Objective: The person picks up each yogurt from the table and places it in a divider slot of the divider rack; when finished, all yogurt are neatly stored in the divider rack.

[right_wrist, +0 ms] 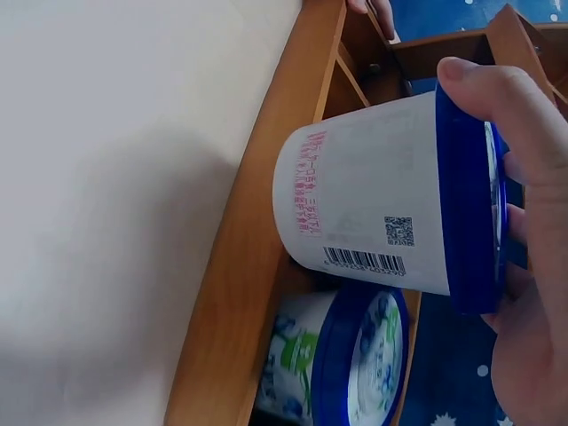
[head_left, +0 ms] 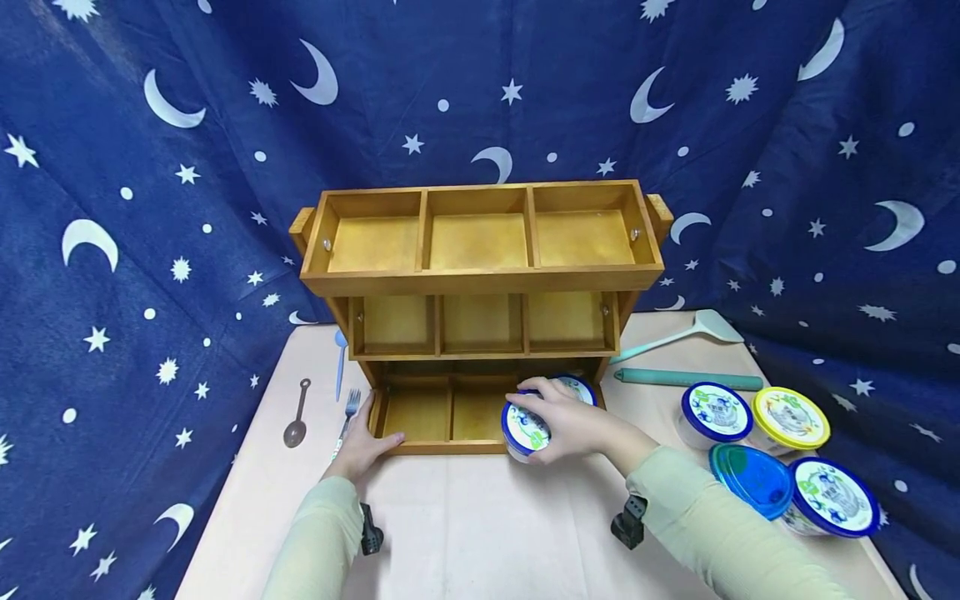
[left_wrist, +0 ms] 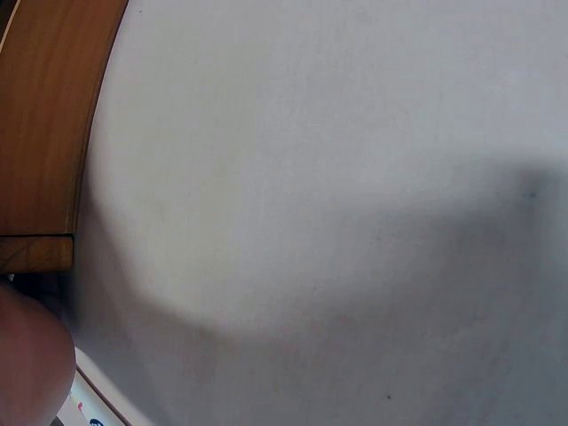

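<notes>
A dark blue cloth printed with moons and stars (head_left: 135,250) hangs behind and around a pale table (head_left: 480,533), and a three-tier wooden rack (head_left: 480,275) stands at the centre of the frame. The right hand (head_left: 573,421) grips a blue-lidded tub (head_left: 525,429) from above, its fingers curled over the lid rim, and holds it tilted over the front edge of the rack's lowest tier, at the right-hand compartment. The right wrist view shows a second blue-lidded tub (right_wrist: 342,368) already lying inside that compartment, just behind the held one. The left hand (head_left: 367,446) rests flat against the rack's lower left corner, fingers straight and holding nothing. To do this well, I judge the left hand should brace the rack so it does not slide back, while the tub is levelled and eased in low beside the tub already there, not knocked against it. In the lower right of the frame sit four more tubs (head_left: 780,454), beyond them a teal rolling pin (head_left: 686,379) and spatula (head_left: 697,329); a spoon (head_left: 296,417) and fork (head_left: 348,412) lie left of the rack.
</notes>
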